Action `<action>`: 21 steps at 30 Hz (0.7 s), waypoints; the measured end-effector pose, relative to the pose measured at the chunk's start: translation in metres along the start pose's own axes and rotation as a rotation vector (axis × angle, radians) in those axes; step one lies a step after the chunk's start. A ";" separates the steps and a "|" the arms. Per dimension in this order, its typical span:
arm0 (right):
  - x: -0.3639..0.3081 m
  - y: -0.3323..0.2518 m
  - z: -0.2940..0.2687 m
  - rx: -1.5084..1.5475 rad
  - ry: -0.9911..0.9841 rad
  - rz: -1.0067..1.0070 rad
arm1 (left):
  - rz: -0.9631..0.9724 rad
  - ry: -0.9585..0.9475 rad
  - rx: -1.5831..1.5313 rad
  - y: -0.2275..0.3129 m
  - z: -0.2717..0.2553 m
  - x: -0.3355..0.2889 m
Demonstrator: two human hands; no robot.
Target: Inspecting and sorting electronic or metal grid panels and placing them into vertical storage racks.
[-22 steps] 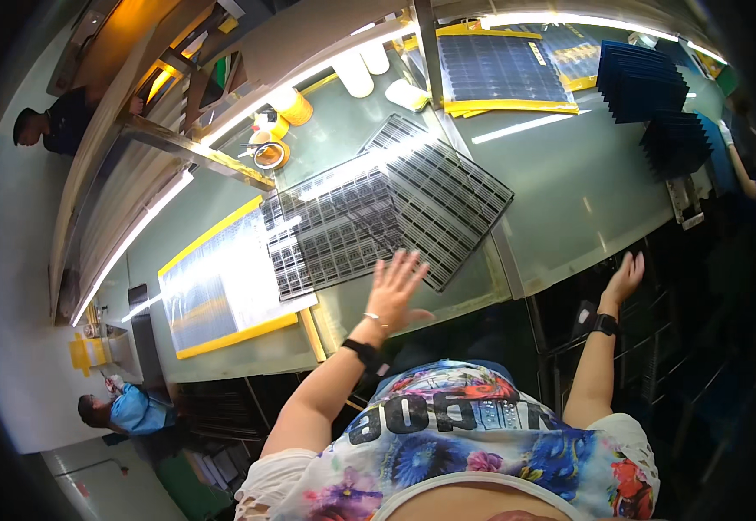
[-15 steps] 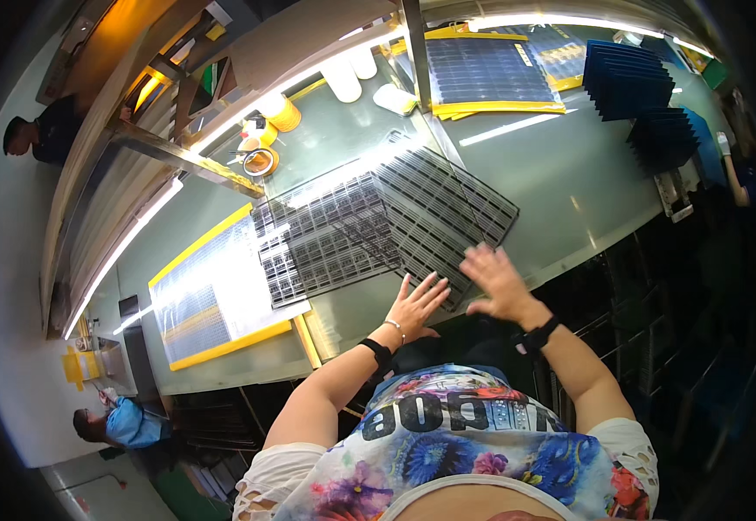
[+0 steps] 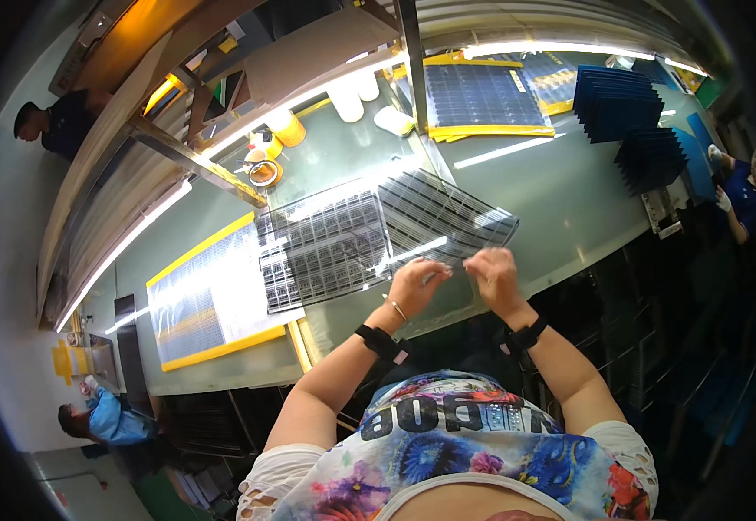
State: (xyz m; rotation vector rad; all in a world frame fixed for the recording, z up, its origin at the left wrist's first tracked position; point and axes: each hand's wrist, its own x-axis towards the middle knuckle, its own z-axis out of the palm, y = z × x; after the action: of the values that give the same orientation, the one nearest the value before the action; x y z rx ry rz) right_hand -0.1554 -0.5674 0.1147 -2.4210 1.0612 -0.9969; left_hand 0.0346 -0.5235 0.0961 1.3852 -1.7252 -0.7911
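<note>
Two clear sheets printed with black grid patterns lie partly overlapped on the bench. The right-hand patterned film sheet [image 3: 447, 213] is tilted across the other, and its near edge looks raised and curved, with a bright reflection along it. My left hand [image 3: 420, 282] is closed in a pinch at that near edge. My right hand [image 3: 494, 276] is also pinched closed, a short way to the right by the same sheet's near corner. The fingertips are slightly blurred. The left patterned film sheet [image 3: 326, 247] lies flat, reaching over a yellow-edged panel [image 3: 217, 286].
Tape rolls [image 3: 286, 128] and an orange-brown roll [image 3: 263, 174] stand at the back beneath a metal shelf post [image 3: 196, 156]. More yellow-edged sheets [image 3: 486, 95] lie far right, near upright dark blue panels [image 3: 617, 104]. Co-workers [image 3: 118, 421] are at left and right.
My hands have gone from open and spread over the right sheet to pinched, closer together at its near edge. That edge has lifted and shifted away from me, and its reflection has changed.
</note>
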 end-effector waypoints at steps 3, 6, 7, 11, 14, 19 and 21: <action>0.044 -0.016 -0.025 0.020 0.115 -0.050 | -0.081 -0.027 -0.058 0.033 -0.026 0.034; 0.069 -0.027 -0.048 0.098 0.218 -0.052 | -0.134 -0.030 -0.122 0.061 -0.039 0.062; 0.076 -0.030 -0.055 0.156 0.254 -0.013 | -0.141 0.000 -0.200 0.068 -0.039 0.067; 0.090 -0.039 -0.077 0.167 0.378 -0.127 | -0.103 0.191 -0.364 0.100 -0.034 0.082; 0.092 -0.041 -0.090 0.136 0.395 -0.118 | -0.125 0.220 -0.282 0.116 -0.031 0.087; 0.089 -0.030 -0.099 0.015 0.339 -0.063 | -0.106 0.263 -0.005 0.127 -0.016 0.091; 0.084 -0.027 -0.101 0.070 0.335 -0.082 | -0.077 0.285 0.126 0.127 -0.011 0.095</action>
State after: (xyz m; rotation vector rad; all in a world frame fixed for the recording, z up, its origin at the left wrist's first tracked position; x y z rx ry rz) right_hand -0.1726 -0.6118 0.2397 -2.3086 1.0141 -1.4811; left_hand -0.0294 -0.5887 0.2256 1.5742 -1.5280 -0.5032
